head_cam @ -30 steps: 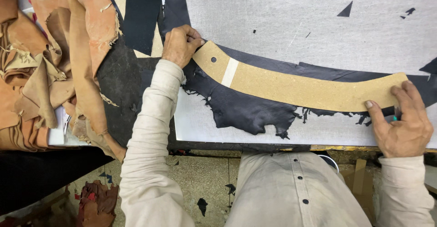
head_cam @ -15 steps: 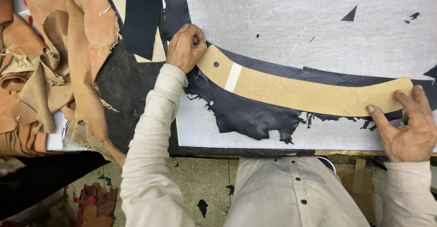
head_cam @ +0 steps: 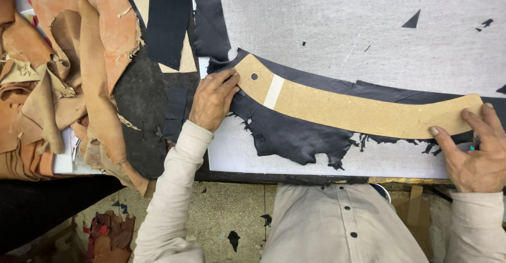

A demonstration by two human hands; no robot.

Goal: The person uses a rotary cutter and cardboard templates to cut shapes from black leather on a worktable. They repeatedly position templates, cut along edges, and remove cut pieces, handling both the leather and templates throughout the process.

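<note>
I see a long curved template (head_cam: pixel 348 112) of tan board lying across a piece of black leather (head_cam: pixel 295 136) on the white board (head_cam: pixel 342 25). The left hand (head_cam: pixel 212 100) rests palm-down at the template's left end, fingers together and flat, their tips on the edge near a small hole (head_cam: pixel 254 76) and a pale tape strip (head_cam: pixel 273 91). It grips nothing; it only presses. The right hand (head_cam: pixel 477 147) sits at the right end with fingers spread, two fingertips on the template's lower edge. A small green thing shows between its fingers, but I cannot tell what it is or whether the hand grips it.

The leather runs under the template from end to end, its ragged lower edge hanging out below the middle. Left of the board lies a heap of tan hides (head_cam: pixel 58 78), which overlaps a dark mat (head_cam: pixel 139 110). More black strips (head_cam: pixel 168 20) lie above the left hand. Small black scraps (head_cam: pixel 412 20) dot the board's upper right.

The right hand is partly cut off by the frame edge, so its thumb side is unseen. The template's right tip is partly covered by its fingers. Below the table edge I see the person's pale shirt (head_cam: pixel 337 226) and a floor (head_cam: pixel 232 210) with scraps.
</note>
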